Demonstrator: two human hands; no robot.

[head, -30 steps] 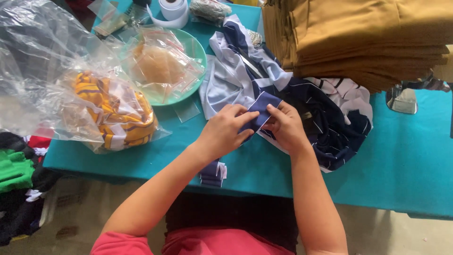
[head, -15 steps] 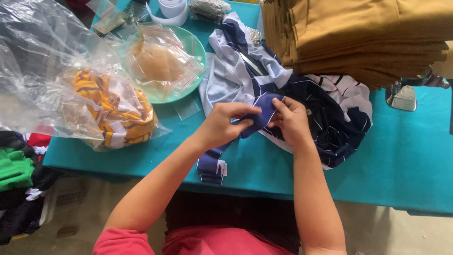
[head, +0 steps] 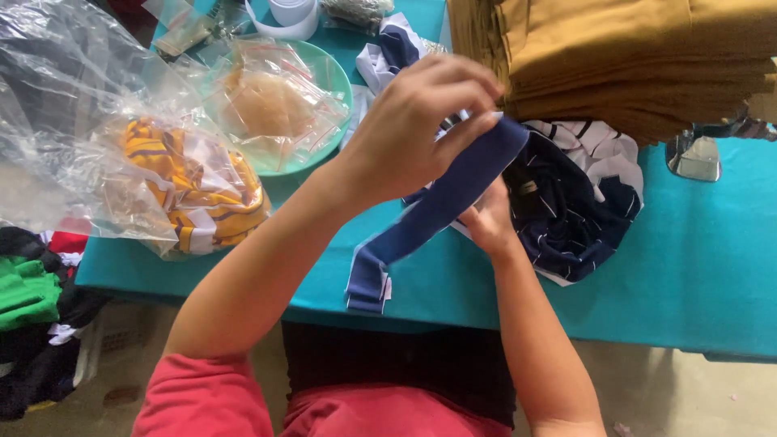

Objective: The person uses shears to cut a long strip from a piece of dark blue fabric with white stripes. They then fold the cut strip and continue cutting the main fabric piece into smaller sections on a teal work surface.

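So, a clear plastic bag (head: 182,190) is seen at the near left of the desk (head: 704,267), stuffed with yellow striped fabric, and more crumpled clear plastic is piled at the far left. Just to its right, a green plate (head: 336,89) is loaded with small zip bags of something tan. A white tape roll (head: 291,14) is parked at the far edge.

The navy ribbed strip (head: 437,206) is pinched at its upper end by the left hand (head: 421,121), raised above the desk, while the rest is left dangling down to the near edge. The right hand (head: 486,222) is tucked under the strip; whether it is closed can't be told.

A navy-and-white striped garment (head: 579,202) is bunched just right of the hands, and a tall stack of mustard cloth (head: 631,57) is set far right. The desk is teal; green and black clothes (head: 28,324) are dumped on the floor at left.
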